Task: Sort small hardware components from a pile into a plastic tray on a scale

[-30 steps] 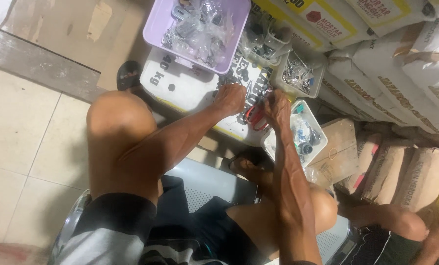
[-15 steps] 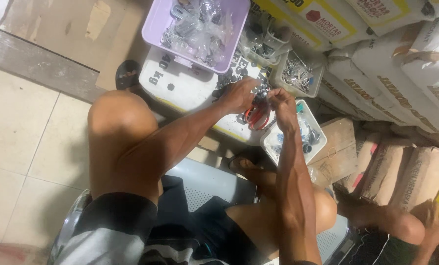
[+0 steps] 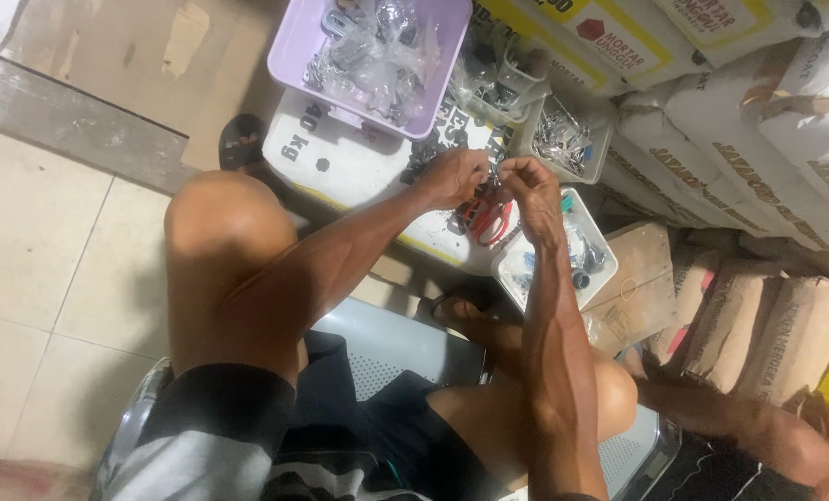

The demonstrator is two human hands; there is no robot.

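- Left hand (image 3: 456, 176) and right hand (image 3: 529, 186) pinch together on a small metal part (image 3: 496, 176).
- Light, stiff, slippery, I'd judge; fingertip grip suits it.
- Red pliers (image 3: 489, 221) lie below.

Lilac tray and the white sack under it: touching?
Touching. Head view shows the lilac tray resting directly on the white sack, its lower edge overlapping the sack's top with no visible gap.

I sit on a grey metal chair (image 3: 405, 348) above a pale tiled floor (image 3: 44, 278). Stacked sacks (image 3: 758, 139) and flat cardboard (image 3: 127, 46) surround me, under dim light.
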